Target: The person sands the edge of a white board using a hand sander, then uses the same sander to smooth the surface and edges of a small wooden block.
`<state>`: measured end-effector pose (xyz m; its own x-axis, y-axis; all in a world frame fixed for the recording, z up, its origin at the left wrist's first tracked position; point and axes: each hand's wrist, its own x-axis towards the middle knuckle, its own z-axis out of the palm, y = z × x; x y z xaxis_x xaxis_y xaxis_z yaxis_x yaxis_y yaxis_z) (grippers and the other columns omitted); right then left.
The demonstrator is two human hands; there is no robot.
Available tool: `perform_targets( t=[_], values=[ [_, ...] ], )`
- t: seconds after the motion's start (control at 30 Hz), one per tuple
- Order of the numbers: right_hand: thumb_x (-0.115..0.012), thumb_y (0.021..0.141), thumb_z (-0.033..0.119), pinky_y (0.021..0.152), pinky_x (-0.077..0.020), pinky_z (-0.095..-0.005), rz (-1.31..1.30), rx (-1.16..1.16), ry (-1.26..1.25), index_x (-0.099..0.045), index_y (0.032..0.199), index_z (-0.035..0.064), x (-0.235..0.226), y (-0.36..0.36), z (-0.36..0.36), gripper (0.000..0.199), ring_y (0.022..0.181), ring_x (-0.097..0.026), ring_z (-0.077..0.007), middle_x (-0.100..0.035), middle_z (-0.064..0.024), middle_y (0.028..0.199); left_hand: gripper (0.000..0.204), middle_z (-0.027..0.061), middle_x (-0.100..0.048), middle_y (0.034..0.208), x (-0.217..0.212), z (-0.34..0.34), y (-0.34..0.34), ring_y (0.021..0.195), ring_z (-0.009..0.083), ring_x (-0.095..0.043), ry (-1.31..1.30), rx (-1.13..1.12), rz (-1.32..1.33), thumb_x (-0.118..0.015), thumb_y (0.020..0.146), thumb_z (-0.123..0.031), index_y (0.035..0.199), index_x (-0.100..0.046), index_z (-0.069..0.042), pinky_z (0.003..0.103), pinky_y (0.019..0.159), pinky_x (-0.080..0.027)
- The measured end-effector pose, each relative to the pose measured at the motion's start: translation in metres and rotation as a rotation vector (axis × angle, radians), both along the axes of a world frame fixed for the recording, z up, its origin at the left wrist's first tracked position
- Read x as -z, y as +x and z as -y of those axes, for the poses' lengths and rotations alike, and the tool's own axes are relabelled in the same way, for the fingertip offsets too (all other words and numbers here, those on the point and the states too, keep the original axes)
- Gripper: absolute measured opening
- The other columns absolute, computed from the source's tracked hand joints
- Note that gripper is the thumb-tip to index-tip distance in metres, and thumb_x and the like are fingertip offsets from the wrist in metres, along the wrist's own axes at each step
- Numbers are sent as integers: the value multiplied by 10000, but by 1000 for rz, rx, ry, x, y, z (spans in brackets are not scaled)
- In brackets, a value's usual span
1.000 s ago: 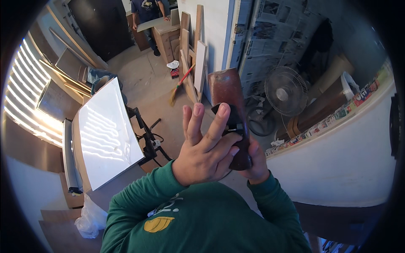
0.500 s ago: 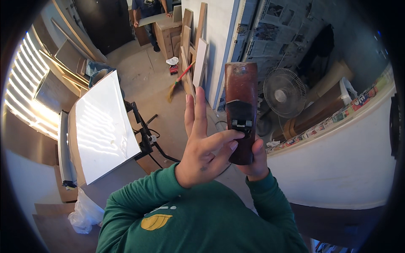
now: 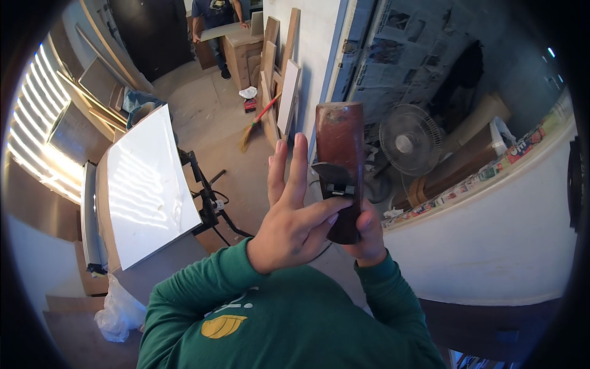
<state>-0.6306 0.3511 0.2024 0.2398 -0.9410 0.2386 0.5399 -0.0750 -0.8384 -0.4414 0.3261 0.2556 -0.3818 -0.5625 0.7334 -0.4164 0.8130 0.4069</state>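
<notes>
A wooden hand plane point(image 3: 337, 166) is held upright in front of the person, sole end pointing far, roughly at chest height above the floor. The right hand point(image 3: 364, 237) closes its grip around the plane's near end from behind; only thumb and knuckles show. The left hand point(image 3: 295, 224) is mostly open: its fingers stand spread and upright just left of the plane body, while the thumb lies across the metal blade and wedge point(image 3: 334, 180) at the plane's middle. This looks like a check or setting of the iron; a further adjustment would call for a steady right grip and small thumb pressure, judged by sighting along the sole.

To the left stands a white panel point(image 3: 147, 184) on a black folding stand point(image 3: 212, 206). Further off, a broom point(image 3: 259, 120) leans among boards point(image 3: 284, 92) by the wall, and a fan point(image 3: 409, 140) sits to the right. A plastic bag point(image 3: 117, 310) lies on the near left floor; its contents cannot be told. Another person point(image 3: 215, 18) works far off.
</notes>
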Motion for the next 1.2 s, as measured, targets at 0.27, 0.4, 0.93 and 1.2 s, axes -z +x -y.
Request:
perform_targets(
  t=[0.27,0.4,0.93,1.2],
  values=[
    [-678,920,639,644,-453,-217,-121,46,-42,-609,1220,-30,-4,4,-6,736,794,-595,-86,-638,-32,926,268,408,-112,1637,11,-2,3,1522,607,-73,-131,-63,110,-715,843,-110,1107,-744,-139,673,1210,-117],
    [-633,944,656,594,-376,-225,-199,72,-81,-610,1217,-34,-5,5,-7,743,717,-510,-56,-574,5,843,311,338,-214,1648,21,1,1,1540,510,-193,-125,-85,18,-754,783,-158,1092,-771,-198,620,1225,-166],
    [-579,968,667,688,-445,-242,-248,175,-93,-615,1298,-34,8,6,-8,776,810,-572,-82,-643,-35,928,270,357,-172,1650,27,12,7,1524,541,-210,-123,-1,-4,-796,771,-122,1034,-754,-167,628,1214,-187],
    [-631,919,666,832,-539,-316,-81,148,-40,-624,1248,-18,7,8,-5,759,964,-664,-167,-686,-89,1080,219,353,-191,1648,14,11,8,1526,533,-218,-172,8,-45,-792,762,-80,966,-725,-118,584,1221,-211]
  ],
)
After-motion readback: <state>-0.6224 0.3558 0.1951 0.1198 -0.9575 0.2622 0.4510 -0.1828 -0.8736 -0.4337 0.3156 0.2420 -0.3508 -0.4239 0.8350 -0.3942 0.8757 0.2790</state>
